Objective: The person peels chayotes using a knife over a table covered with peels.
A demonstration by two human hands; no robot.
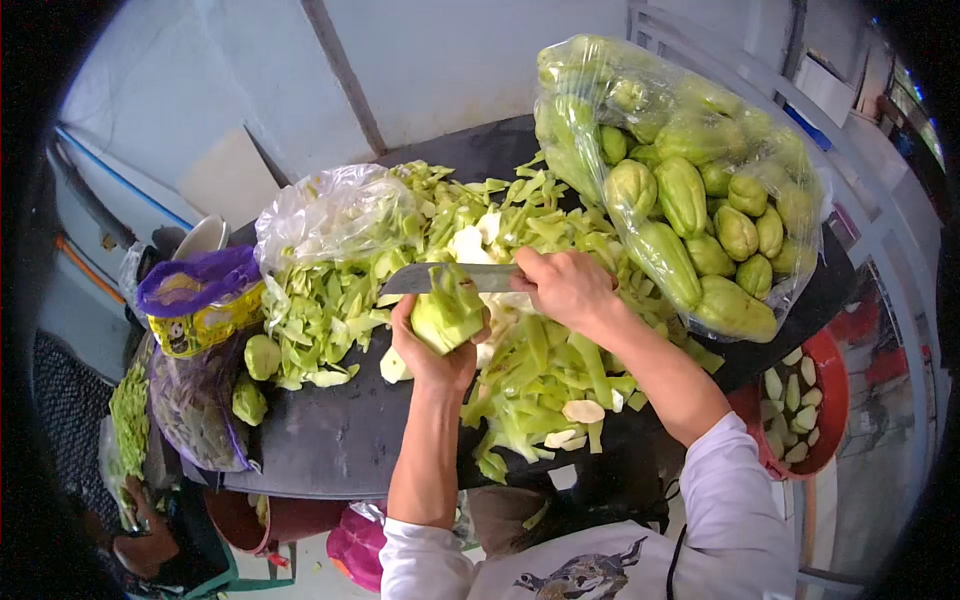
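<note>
My left hand (437, 362) is wrapped round a partly peeled chayote (446, 318), held above the black table. In my right hand (568, 288) is the handle of a knife (490, 279). Its broad blade points left and lies across the top of the chayote, where a strip of green peel stands up. Below and around both hands spreads a thick heap of green peelings (545, 375), with a few pale cut pieces (583, 411) near the front. Two chayotes, one of them this chayote (262, 357), rest at the left end of the heap.
A clear plastic bag (700, 190) full of whole chayotes stands at the back right of the black table (330, 440). A crumpled plastic bag (335, 215) and a purple mesh bag (195, 400) lie left. A red bucket (838, 400) with peeled pieces is at the lower right.
</note>
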